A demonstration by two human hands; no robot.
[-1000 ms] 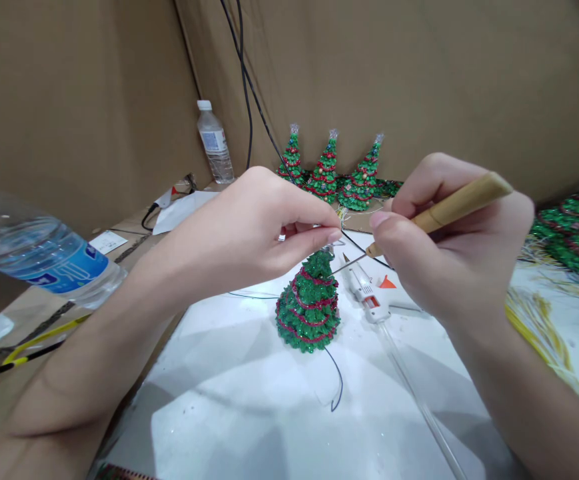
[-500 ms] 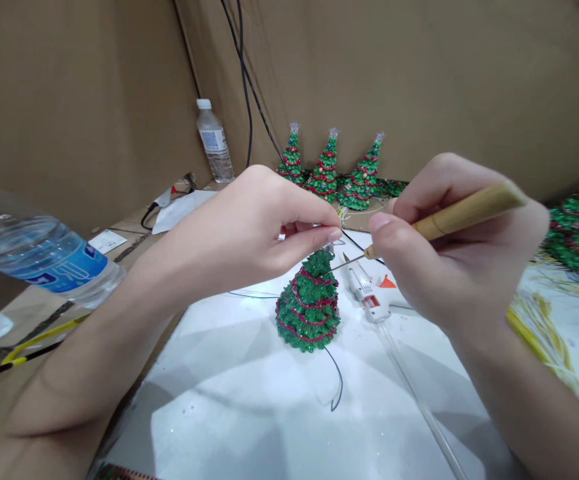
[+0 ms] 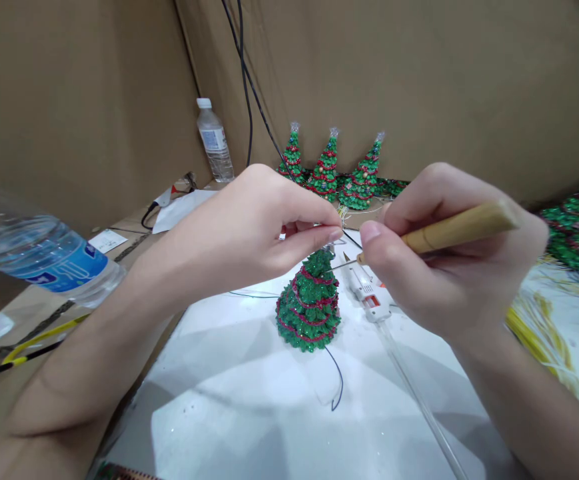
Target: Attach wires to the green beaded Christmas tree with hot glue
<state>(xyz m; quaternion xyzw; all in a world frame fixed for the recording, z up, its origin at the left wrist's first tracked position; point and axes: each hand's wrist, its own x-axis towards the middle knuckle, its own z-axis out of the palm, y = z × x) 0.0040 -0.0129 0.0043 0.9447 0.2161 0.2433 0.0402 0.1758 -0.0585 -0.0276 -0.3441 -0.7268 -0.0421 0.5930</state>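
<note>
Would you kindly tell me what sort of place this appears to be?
Likely a craft workbench: the right hand holds a wooden-handled tool, a glue gun lies on the white surface, and three decorated trees stand behind.

- a hand could pass over the white tabletop (image 3: pixel 219 393) front-left of the small tree (image 3: pixel 309 313)
- a thin dark wire (image 3: pixel 342 383) lies in front
- glue gun (image 3: pixel 373 304) and clear stick (image 3: pixel 419 400) obstruct the right side
- left hand (image 3: pixel 289 220) and right hand (image 3: pixel 449 267), gripping a wooden-handled tool (image 3: pixel 462 230), crowd the treetop
</note>
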